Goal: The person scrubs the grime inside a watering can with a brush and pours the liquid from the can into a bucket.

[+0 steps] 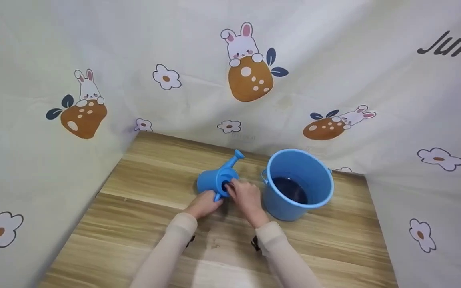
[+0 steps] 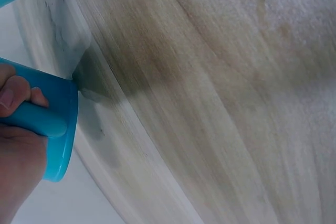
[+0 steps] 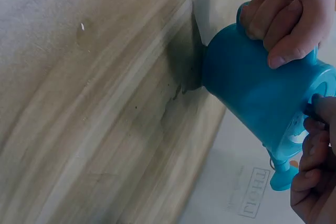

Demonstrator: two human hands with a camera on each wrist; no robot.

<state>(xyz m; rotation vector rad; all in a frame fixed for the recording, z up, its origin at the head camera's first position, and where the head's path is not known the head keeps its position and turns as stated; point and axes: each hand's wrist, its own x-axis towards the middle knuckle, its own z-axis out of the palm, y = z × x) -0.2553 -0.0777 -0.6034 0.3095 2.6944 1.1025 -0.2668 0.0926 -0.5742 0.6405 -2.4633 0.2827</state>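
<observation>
A blue toy watering can (image 1: pixel 207 182) is over the wooden surface, its spout pointing away to the upper right. My left hand (image 1: pixel 205 204) grips its handle (image 2: pixel 44 121), the fingers curled round it. At the can's mouth is my right hand (image 1: pixel 247 198), whose thumb and fingers pinch a small dark object (image 3: pixel 313 110) just at the opening. What kind of thing it is cannot be made out. Whether the can's base rests on the wood or hangs just above it is unclear.
To the right of the can stands a larger blue bucket (image 1: pixel 284 209) with something dark at its bottom. The wood-grain surface (image 1: pixel 150 176) shows small wet marks. Printed cloth (image 1: pixel 198 44) hangs round its back and sides.
</observation>
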